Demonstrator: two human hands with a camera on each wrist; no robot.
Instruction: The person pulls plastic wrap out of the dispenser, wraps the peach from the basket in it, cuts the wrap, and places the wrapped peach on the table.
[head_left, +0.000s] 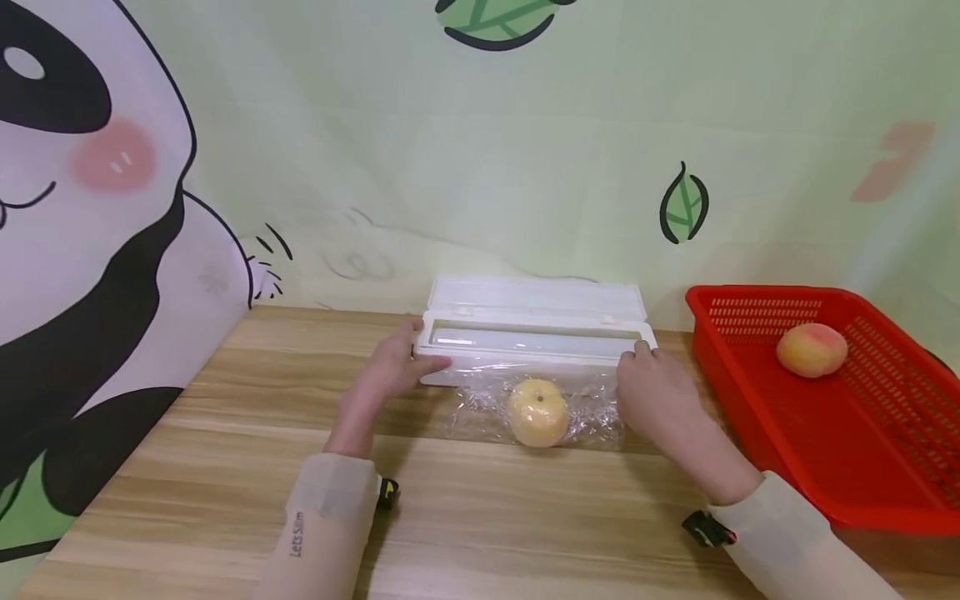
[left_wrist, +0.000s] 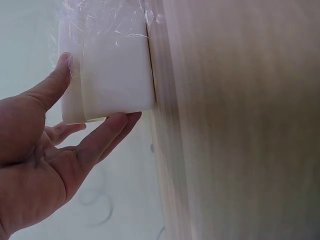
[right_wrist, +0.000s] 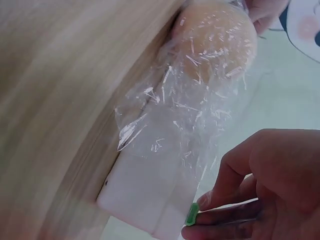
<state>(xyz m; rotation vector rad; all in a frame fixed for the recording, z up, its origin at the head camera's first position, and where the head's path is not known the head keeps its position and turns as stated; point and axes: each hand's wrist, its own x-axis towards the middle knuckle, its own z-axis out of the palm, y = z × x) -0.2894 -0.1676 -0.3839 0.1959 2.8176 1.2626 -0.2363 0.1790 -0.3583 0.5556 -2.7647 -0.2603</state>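
A white cling film dispenser (head_left: 540,340) lies on the table, its lid (head_left: 536,294) raised at the back. My left hand (head_left: 392,360) grips its left end, thumb on the front edge (left_wrist: 62,75) and fingers against the end face. At the right end, my right hand (head_left: 654,392) pinches a small green slider (right_wrist: 192,214) on the dispenser's edge, between thumb and fingers. Clear cling film (head_left: 480,412) hangs out over the front, crumpled. It covers a round yellow fruit (head_left: 538,413), which sits on the table before the dispenser with its stem dimple showing.
To the right stands a red plastic basket (head_left: 757,408) with perforated sides, holding a peach (head_left: 812,350). The wood-grain table (head_left: 480,517) reaches back to a wall sheet (head_left: 420,167) printed with a panda and leaves.
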